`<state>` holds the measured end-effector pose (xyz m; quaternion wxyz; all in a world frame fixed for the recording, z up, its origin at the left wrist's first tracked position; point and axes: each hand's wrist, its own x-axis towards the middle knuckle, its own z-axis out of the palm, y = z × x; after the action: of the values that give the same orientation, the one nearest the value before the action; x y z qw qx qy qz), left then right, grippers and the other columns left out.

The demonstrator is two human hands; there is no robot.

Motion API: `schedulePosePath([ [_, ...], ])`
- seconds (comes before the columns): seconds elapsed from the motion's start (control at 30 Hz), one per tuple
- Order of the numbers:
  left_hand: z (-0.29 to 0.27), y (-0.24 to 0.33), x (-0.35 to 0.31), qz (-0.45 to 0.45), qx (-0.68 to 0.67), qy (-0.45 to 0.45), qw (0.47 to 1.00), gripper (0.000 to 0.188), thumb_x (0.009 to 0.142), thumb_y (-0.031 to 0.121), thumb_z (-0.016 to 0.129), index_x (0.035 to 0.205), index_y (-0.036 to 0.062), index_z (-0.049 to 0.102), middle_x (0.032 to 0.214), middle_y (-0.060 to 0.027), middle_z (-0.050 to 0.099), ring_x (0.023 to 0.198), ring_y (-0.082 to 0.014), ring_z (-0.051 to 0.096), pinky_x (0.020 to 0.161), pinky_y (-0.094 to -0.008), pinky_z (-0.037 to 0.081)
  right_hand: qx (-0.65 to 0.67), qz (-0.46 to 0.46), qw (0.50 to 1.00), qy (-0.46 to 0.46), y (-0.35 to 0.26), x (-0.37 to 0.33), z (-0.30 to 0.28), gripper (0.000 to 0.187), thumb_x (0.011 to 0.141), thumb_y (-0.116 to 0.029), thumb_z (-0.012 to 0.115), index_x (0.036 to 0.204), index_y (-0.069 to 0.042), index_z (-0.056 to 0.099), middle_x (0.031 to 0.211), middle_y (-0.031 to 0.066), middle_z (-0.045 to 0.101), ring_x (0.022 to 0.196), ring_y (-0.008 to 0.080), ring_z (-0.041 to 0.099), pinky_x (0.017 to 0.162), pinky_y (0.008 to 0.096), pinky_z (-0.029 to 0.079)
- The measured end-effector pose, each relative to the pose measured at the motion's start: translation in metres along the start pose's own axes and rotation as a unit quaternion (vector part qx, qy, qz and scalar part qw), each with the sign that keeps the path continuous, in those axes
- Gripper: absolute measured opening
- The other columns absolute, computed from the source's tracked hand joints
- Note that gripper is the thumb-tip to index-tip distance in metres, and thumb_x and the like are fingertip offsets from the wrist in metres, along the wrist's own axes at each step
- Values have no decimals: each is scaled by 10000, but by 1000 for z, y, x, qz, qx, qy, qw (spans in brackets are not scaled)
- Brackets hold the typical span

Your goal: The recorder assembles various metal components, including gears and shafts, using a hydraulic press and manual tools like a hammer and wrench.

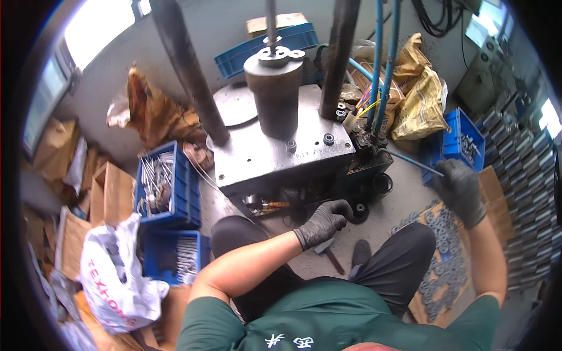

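Observation:
My right hand [461, 190], in a dark grey glove, is closed round the end of a thin blue lever [413, 162] that runs out from the right side of the press. My left hand [325, 222], gloved too, hangs before the front edge of the press with its fingers curled; anything inside them is hidden. On the metal press table [234, 167] stands a thick dark steel cylinder [275, 105], with pale rings [274, 55] on its top round a vertical rod [271, 23]. A small bearing [329, 139] and another small ring [291, 146] lie near the table's front.
Two dark columns flank the cylinder. Blue crates of metal parts [199, 193] stand at the left, beside a white sack [117, 281]. Many grey rings [442, 257] cover a board at the right, below a blue bin [462, 126]. A hammer [333, 260] lies between my legs.

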<state>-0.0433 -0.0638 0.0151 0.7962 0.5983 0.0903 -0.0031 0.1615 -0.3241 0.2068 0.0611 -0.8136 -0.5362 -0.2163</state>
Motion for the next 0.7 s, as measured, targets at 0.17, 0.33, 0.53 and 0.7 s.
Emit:
schedulePosePath([
  [0.17, 4, -36, 16, 19, 142, -49, 988, 181, 879, 35, 661, 1051, -15, 687, 929, -87, 715, 858, -172, 687, 819, -334, 576, 109, -91, 990, 17, -86, 52, 11, 254, 848, -181, 752, 1057, -52, 685, 960, 154, 687, 884, 374, 682, 785, 457, 548],
  [0.33, -3, -50, 30, 47, 259, -63, 963, 216, 892, 110, 704, 1074, -4, 699, 975, -162, 754, 899, -233, 732, 834, -378, 579, 230, -141, 961, -63, -140, 121, 100, 260, 852, -160, 753, 1083, -67, 678, 1020, 158, 691, 894, 377, 687, 783, 445, 561],
  [0.53, -10, -51, 45, 92, 412, -53, 905, 312, 834, 187, 681, 1103, 30, 704, 1019, -233, 727, 975, -420, 696, 865, -488, 544, 252, -108, 960, -52, -169, 181, 228, 231, 890, -237, 721, 1072, -96, 696, 1123, 164, 687, 1031, 359, 674, 888, 477, 551],
  [0.7, -13, -40, 40, 42, 457, -15, 888, 291, 834, 163, 654, 1092, 33, 693, 1008, -231, 727, 978, -426, 694, 860, -499, 537, 224, -40, 968, -102, -203, 206, 242, 181, 894, -248, 684, 997, -100, 692, 1098, 180, 679, 1039, 389, 663, 910, 502, 542],
])
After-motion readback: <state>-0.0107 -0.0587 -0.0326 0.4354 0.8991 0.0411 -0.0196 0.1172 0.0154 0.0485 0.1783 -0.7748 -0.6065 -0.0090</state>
